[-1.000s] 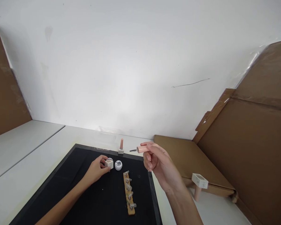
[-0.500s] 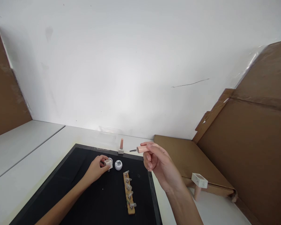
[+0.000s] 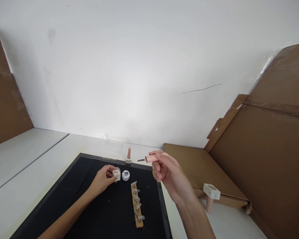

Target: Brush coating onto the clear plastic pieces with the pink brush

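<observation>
My left hand (image 3: 105, 178) grips a small white square bottle (image 3: 116, 175) over the black mat (image 3: 94, 202). Between the fingers of my right hand (image 3: 165, 169) is a pink cap (image 3: 151, 158), its dark brush pointing left in the air. Just right of the white bottle sits a small round white jar (image 3: 126, 175) with grey matter on top. A wooden strip (image 3: 137, 209) bearing several clear nail-like tips lies on the mat between my hands. Behind the jar, a capped bottle with a pink top (image 3: 128, 155) stands upright at the mat's back edge.
A flat cardboard box (image 3: 199, 169) lies behind my right forearm. At its front right, a white bottle (image 3: 211, 191) rests upside down on its pink cap. Cardboard panels rise at the left (image 3: 7, 89) and right (image 3: 271, 149). A clear tray (image 3: 114, 141) lies near the white wall.
The white bottle in my left hand has turned slightly and shifted a little to the right. My right hand with the brush cap has hardly moved.
</observation>
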### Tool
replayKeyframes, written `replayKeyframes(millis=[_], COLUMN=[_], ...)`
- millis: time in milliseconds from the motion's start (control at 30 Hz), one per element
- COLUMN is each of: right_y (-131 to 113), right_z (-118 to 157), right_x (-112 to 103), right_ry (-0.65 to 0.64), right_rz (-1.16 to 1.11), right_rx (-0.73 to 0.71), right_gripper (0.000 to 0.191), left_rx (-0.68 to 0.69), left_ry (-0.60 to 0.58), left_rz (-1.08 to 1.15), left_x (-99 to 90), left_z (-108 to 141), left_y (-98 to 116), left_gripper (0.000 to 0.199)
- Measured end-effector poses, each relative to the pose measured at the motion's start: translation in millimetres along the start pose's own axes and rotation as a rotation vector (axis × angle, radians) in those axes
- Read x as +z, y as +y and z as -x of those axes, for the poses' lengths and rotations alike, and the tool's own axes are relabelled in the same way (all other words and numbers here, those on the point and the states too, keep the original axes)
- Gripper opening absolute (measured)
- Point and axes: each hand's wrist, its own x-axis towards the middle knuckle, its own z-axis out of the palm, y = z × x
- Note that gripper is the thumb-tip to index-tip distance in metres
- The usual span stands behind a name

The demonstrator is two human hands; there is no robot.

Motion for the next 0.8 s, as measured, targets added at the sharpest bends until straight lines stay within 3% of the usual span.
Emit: replayKeyframes(millis=[233,433,633,800], right_y=[0,0,0,-2], right_z=[0,-1,-1,-1], right_x=[-2,-2,-1,-2], right_ry=[0.001,0.0,0.002,0.011], right_rz=[0.004,0.007,0.014,0.019], right_rx=[0.006,0.009,0.007,0.004], right_gripper=[0.022,0.023,0.023,0.023], left_rx=[0.002,0.063,0.124,0.232], left_ry=[0.005,0.073,0.116,0.157], left_rz=[0.023,0.002,-0.065,-0.182], left_x=[5.7,4.2,1.9,-6.6], left_z=[-1,2,3,14], left_y=[-4,2,6,27], left_gripper=[0.028,0.009,0.014,0.023])
